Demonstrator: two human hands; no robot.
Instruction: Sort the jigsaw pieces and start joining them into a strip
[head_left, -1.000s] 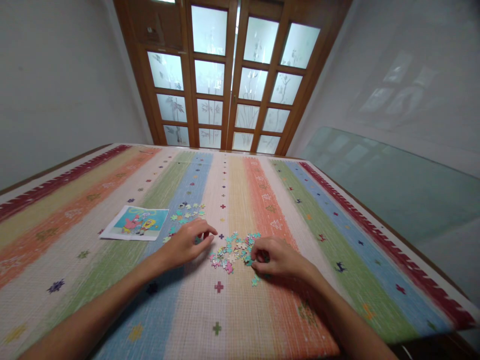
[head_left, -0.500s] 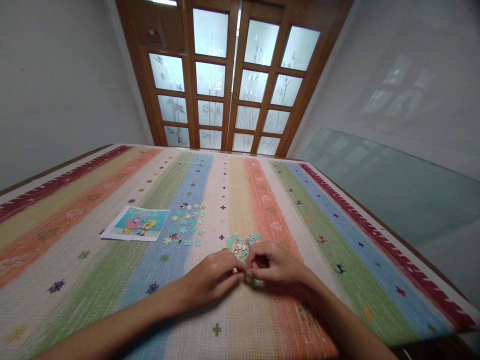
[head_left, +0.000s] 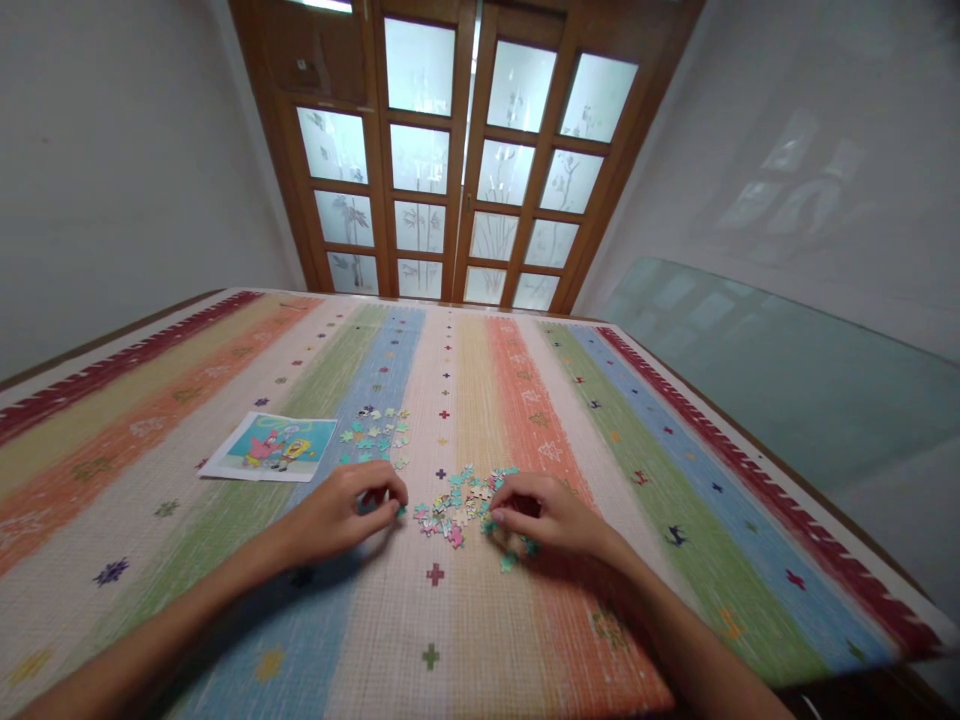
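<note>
Touching puzzle pieces (head_left: 457,505), possibly pinching one.

Table (head_left: 480,620) is covered edge to edge by a striped cloth (head_left: 187,380). On the cloth: a cartoon print (head_left: 270,447) at left, with loose pieces (head_left: 375,432) scattered just right of it. A denser pile (head_left: 457,502) sits mid-table, nearer the front edge.

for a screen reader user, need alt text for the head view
A person's left hand and right hand rest fingertips on small teal and pink cardboard jigsaw pieces scattered on a multicoloured striped woven tablecloth. A rectangular printed cartoon picture lies to the left, and brown wooden doors with frosted glass panes stand behind.
</note>
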